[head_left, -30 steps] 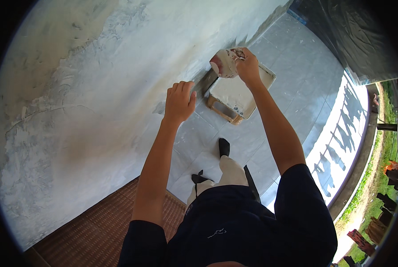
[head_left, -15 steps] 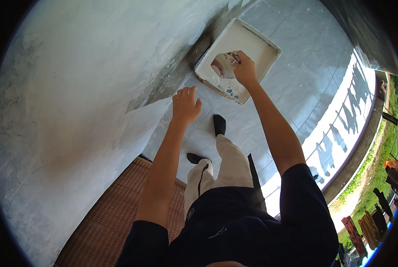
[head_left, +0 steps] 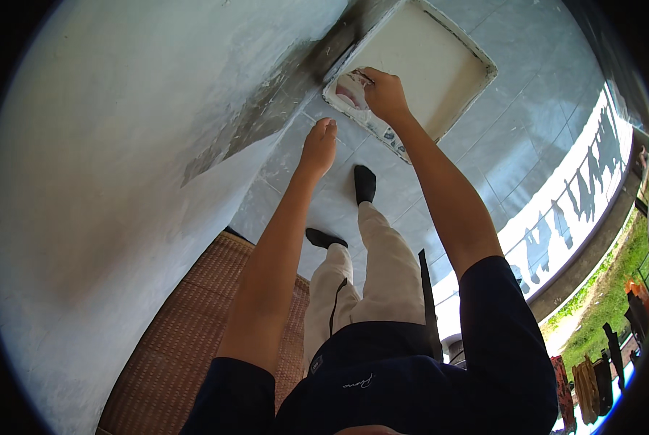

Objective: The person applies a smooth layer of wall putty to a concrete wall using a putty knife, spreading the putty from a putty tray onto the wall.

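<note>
My right hand (head_left: 387, 94) is closed on a flat scraper (head_left: 352, 91), smeared with white and showing a reddish patch. The scraper is at the near left corner of a shallow rectangular tray (head_left: 461, 35) with pale, creamy material in it. My fingers partly cover the scraper's held edge. Just short of the tray's near edge, my left hand (head_left: 319, 147) hovers over the tiled floor with loosely bent fingers and nothing visible in it.
A grey-white plastered wall (head_left: 136, 145) rises along the left, with a darker rough strip at its base. Grey tiles (head_left: 513, 109) cover the floor around my dark-socked feet (head_left: 365, 185). A brown woven mat (head_left: 194, 319) lies at lower left. Sunlit floor and grass (head_left: 607, 290) are at right.
My right hand has moved slightly left with the scraper, to the tray's near left corner. My left hand has turned and moved up and right. The tray now sits higher in view.
</note>
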The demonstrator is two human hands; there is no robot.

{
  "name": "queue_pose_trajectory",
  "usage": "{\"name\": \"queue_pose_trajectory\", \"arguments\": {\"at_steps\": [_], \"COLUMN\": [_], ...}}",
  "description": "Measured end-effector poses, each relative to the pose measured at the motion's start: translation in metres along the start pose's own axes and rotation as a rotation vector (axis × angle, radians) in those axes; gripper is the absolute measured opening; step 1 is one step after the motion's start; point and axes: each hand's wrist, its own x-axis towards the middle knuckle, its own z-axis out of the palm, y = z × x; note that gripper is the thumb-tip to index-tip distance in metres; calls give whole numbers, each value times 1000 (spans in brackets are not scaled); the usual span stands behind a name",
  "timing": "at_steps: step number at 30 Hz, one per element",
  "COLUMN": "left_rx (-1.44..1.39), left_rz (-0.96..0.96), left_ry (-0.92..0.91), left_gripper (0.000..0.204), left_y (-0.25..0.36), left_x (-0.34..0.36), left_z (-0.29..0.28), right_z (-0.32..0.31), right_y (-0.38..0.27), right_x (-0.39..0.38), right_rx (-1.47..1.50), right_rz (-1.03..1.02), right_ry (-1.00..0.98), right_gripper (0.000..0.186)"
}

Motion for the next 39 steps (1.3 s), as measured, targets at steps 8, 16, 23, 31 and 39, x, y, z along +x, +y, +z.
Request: {"name": "queue_pose_trajectory", "arguments": {"at_steps": [8, 16, 23, 31, 39], "left_rx": [-497, -548, -664, -781, -778], "left_rz": [-275, -306, -368, -384, -377], "left_ry": [-36, -53, -51, -75, -149], "left_gripper": [77, 78, 78, 86, 83], "left_y": [7, -3, -2, -1, 10], "left_x": [22, 36, 40, 33, 17], "left_z": [6, 7, 8, 0, 5], "right_z": [10, 13, 16, 4, -13], "right_y": [8, 9, 18, 27, 48], "right_x": [12, 18, 22, 17, 0], "right_rx": [-68, -67, -107, 14, 133], "right_rz": [-35, -71, -43, 50, 140], "right_ry": [-69, -128, -118, -234, -262], "right_gripper": [30, 29, 33, 30, 29]}}
